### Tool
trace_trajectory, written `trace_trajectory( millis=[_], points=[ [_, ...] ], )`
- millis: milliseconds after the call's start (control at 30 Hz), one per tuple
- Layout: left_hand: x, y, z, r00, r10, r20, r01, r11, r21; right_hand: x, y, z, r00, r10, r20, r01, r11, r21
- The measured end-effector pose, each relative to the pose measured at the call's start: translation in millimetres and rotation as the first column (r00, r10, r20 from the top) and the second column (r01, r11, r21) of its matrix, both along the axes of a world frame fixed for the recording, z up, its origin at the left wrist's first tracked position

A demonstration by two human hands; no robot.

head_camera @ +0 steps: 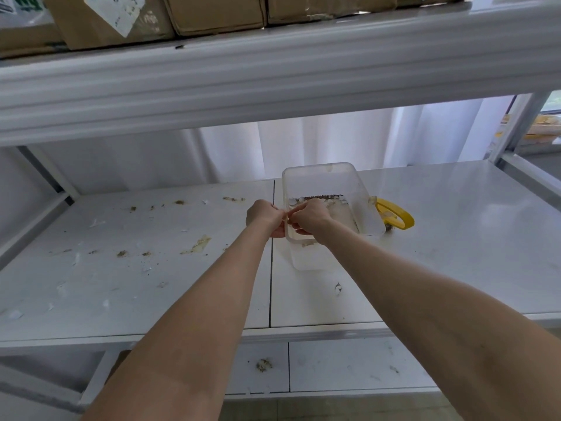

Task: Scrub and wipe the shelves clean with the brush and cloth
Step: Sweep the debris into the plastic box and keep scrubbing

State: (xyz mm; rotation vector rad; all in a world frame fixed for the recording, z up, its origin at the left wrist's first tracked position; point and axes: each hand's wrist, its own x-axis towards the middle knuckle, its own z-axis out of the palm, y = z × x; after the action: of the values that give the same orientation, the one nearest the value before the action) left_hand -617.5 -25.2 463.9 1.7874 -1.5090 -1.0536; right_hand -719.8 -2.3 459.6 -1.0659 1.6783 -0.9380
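Head view: brown crumbs and white paper scraps [121, 253] litter the left panel of the white metal shelf [455, 238]. At the seam between panels, the left hand [263, 214] curls its fingers tight against the outside of the left rim of a translucent rectangular plastic tub [315, 259]. The right hand [310, 216] hooks its fingers over the same rim, and the fingertips meet. The yellow-handled scrubbing brush [397, 218] lies against the tub's right wall, well clear of both hands' fingers.
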Motion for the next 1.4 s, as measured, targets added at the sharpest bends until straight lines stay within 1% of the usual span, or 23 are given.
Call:
trace_trajectory(
  millis=[167,367,433,500,567,667,767,900,1033,1100,1200,1267,1300,1400],
  points=[
    [0.8,-1.2,-0.6,1.000,-0.022,0.017,0.023,1.000,-0.022,1.1,-2.1,1.3,1.000,0.010,-0.018,-0.009,0.998,0.057],
    [-0.6,-1.7,2.4,0.997,-0.048,0.053,0.050,0.998,-0.027,1.6,-2.7,-0.4,0.999,0.032,-0.038,-0.029,0.998,0.059],
    [0.8,-1.7,3.1,0.997,-0.070,0.034,0.070,0.998,-0.008,1.2,-4.8,-4.1,0.997,0.040,-0.061,-0.037,0.998,0.044],
    [1.7,-1.9,3.6,0.997,-0.072,0.018,0.072,0.997,0.004,1.5,-7.4,-6.6,0.995,0.011,-0.101,-0.010,1.000,0.005],
    [1.2,-2.6,2.9,0.997,-0.062,0.038,0.062,0.998,-0.003,1.5,-8.5,-8.2,0.991,-0.009,-0.135,0.006,1.000,-0.023],
    [-0.9,-2.4,2.3,0.997,-0.041,0.066,0.042,0.999,-0.020,-0.4,-6.3,-8.0,0.995,0.040,-0.089,-0.041,0.999,-0.011],
    [-0.1,-2.9,-1.1,1.000,-0.008,0.027,0.008,1.000,-0.008,-2.8,-2.2,-6.0,0.991,0.114,-0.069,-0.113,0.993,0.021],
    [-0.2,-0.4,-6.2,0.999,0.043,-0.002,-0.043,0.999,0.003,-3.3,-0.7,-7.8,0.972,0.180,-0.152,-0.180,0.984,0.013],
    [0.4,4.2,-7.0,0.996,0.073,-0.050,-0.071,0.997,0.030,0.3,-0.9,-8.7,0.955,0.183,-0.232,-0.195,0.980,-0.032],
    [0.2,6.2,-6.6,0.996,0.074,-0.056,-0.072,0.997,0.037,-0.1,-0.5,-9.2,0.955,0.181,-0.234,-0.195,0.980,-0.038],
    [-0.2,10.6,-0.7,0.996,0.066,-0.057,-0.064,0.997,0.044,-2.4,1.1,-8.1,0.973,0.169,-0.157,-0.177,0.984,-0.037],
    [0.7,11.5,3.3,0.997,0.053,-0.056,-0.050,0.997,0.053,-3.9,0.7,-7.5,0.988,0.118,-0.105,-0.123,0.991,-0.044],
    [1.8,11.4,4.3,0.997,0.048,-0.059,-0.045,0.998,0.053,-3.8,0.7,-7.4,0.992,0.080,-0.096,-0.085,0.995,-0.048],
    [5.5,10.5,9.2,0.997,0.057,-0.051,-0.057,0.998,-0.005,-1.8,-1.4,-7.6,0.989,-0.021,-0.149,0.011,0.998,-0.067]
  ],
)
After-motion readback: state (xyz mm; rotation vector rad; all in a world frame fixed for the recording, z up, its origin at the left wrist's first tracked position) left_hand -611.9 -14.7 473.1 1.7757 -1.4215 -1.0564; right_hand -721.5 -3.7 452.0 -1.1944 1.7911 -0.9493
